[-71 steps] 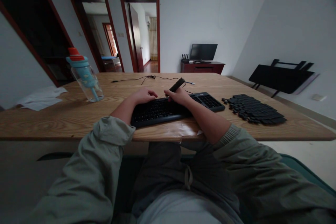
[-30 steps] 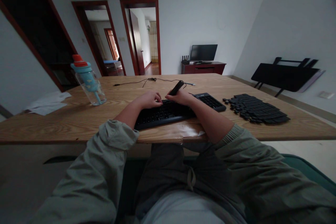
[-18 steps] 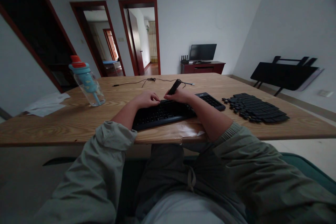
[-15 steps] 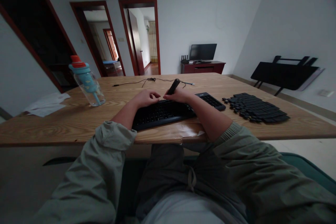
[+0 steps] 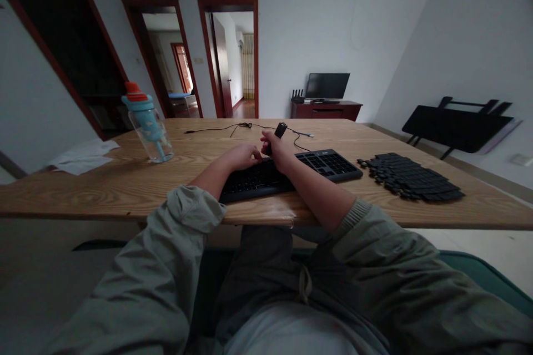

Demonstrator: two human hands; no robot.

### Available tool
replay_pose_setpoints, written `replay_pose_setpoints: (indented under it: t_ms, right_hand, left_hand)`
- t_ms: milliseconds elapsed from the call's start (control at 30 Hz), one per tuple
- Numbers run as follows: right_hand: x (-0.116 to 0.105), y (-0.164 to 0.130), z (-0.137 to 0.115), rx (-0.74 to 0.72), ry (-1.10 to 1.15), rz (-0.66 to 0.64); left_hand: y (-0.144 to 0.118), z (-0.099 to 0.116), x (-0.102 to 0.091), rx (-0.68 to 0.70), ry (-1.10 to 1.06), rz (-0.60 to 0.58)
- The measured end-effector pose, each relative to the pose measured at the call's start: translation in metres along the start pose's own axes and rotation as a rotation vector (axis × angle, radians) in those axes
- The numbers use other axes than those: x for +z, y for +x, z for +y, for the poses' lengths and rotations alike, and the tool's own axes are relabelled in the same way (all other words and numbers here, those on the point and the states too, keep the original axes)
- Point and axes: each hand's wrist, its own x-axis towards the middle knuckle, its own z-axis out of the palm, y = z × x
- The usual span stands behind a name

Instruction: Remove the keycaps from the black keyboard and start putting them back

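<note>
Kbd [image 5: 328, 163]: blk, lies on worktop [image 5: 195, 147] nr the front edge, set a bit askew, L end closer to person; mid part hidden under R hand & forearm.
R hand [image 5: 282, 151]: over mid of kbd, fingers wrapped round blk handle; grip looks firm.
Blk handle [image 5: 280, 131]: tilted, top end sticks up out of the fist & leans R; lower end hidden, can't tell if it touches keys.
L hand [image 5: 244, 156]: at far edge of kbd, L of R hand, fingers curled down; can't tell if they pinch anything.
Blk pile [image 5: 416, 177]: thin flat pcs, overlapping in a fan, on worktop R of kbd; one small pc nearest kbd's R end.
Cable [image 5: 220, 129]: blk, thin, beyond both hands, bundled abt midway.
Bottle [image 5: 150, 130]: clear w/ lt-blue insert & red-orange top, upright, far L of kbd.
White sheet [image 5: 85, 156]: crumpled, on worktop L of bottle.
Sleeves [image 5: 183, 213]: olive, L one turned back on forearm, R cuff ribbed.
Bkgd: screen [image 5: 328, 86] on dk-red cabinet [image 5: 341, 111] by far wall; blk folded table [image 5: 458, 128] leaning at R wall; 2 doorways w/ red-brown frames, far L of screen.
</note>
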Motion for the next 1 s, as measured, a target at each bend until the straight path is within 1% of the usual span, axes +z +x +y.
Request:
replay_pose_setpoints:
  t_ms: [100,333,433,533,667,867,1000]
  right_hand:
    - [0.009,-0.001,0.006,0.022,0.062,0.026]
    - [0.008,0.007,0.01,0.072,0.059,0.004]
    - [0.011,0.009,0.011,0.044,-0.009,0.024]
    - [0.013,0.007,0.009,0.005,-0.137,0.054]
    - [0.016,0.005,0.006,-0.013,-0.249,0.075]
    - [0.023,0.008,0.006,-0.022,-0.322,0.13]
    - [0.027,0.009,0.008,-0.059,-0.436,0.177]
  left_hand:
    - [-0.001,-0.001,-0.001,-0.019,0.018,-0.014]
    - [-0.005,-0.004,-0.003,0.045,-0.034,0.006]
    - [-0.004,-0.005,-0.004,0.022,-0.049,0.017]
    - [-0.003,-0.004,-0.004,-0.016,-0.06,-0.006]
    - [-0.002,-0.002,-0.005,-0.009,-0.1,-0.022]
    - [-0.002,-0.004,-0.004,-0.011,-0.139,-0.026]
    - [-0.001,-0.008,-0.002,-0.019,-0.146,-0.006]
